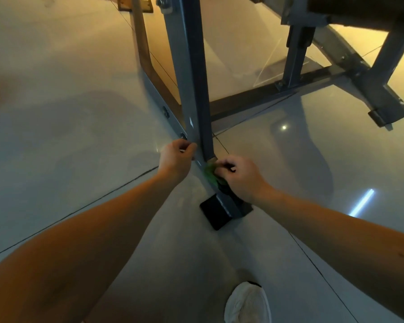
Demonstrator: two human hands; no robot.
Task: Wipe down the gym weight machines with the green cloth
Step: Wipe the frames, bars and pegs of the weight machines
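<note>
Green cloth (210, 174) bunched on base rail (226, 203) at foot of upright post (191, 78), R hand (240, 177) gripping it, L hand (176, 157) curled beside post, grasp unclear, black foot pad (214, 215) adjacent, white shoe (246, 304) nearby

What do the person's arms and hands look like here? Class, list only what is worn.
The left forearm and right forearm are bare to the frame's edge, no sleeves in view. The left hand and right hand wear no gloves; neither wrist shows a watch or band. Rings are too blurred to tell. One white shoe shows below.
</note>
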